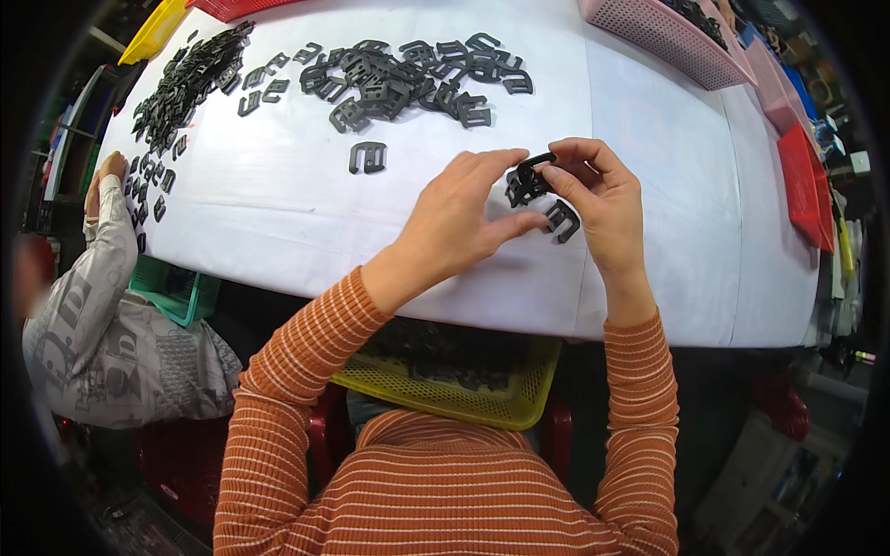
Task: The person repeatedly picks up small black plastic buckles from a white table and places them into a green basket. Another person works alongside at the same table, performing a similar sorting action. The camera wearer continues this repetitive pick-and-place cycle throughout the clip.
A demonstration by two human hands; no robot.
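My right hand [603, 199] pinches a black plastic buckle [536, 167] between thumb and fingers, just above the white table. Beside it, my left hand [454, 213] has its thumb spread away from its stretched fingers, and the fingertips reach the held buckle's left end. More black buckles [522, 191] show in the gap between the hands, partly hidden, so I cannot tell whether they lie on the table. Another buckle [562, 221] is near my left thumb tip, below my right hand. A single buckle [368, 157] lies farther left on the table.
A loose heap of black buckles [389, 83] covers the table's far middle; a denser pile [190, 83] lies far left. A yellow basket [501, 405] with dark pieces sits at my lap. Pink [663, 42] and red [805, 185] baskets line the right. A co-worker's sleeve [107, 241] is at left.
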